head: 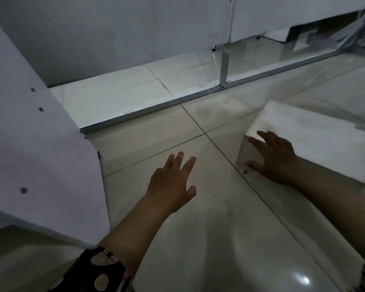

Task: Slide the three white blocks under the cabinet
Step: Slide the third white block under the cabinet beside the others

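Observation:
One large white block (316, 133) lies on the tiled floor at the right. My right hand (272, 157) rests flat against its near left corner, fingers spread over the side and top edge. My left hand (173, 182) hovers over the bare floor in the middle, fingers apart, holding nothing. The cabinet (114, 34) stands ahead with an open space beneath it, bordered by a metal rail (156, 108) on the floor. I see no other white blocks.
A white cabinet side panel (36, 148) with small holes stands close at my left. A metal upright (223, 68) divides the space under the cabinet. Clutter and plastic wrap (346, 32) show in the opening at the far right.

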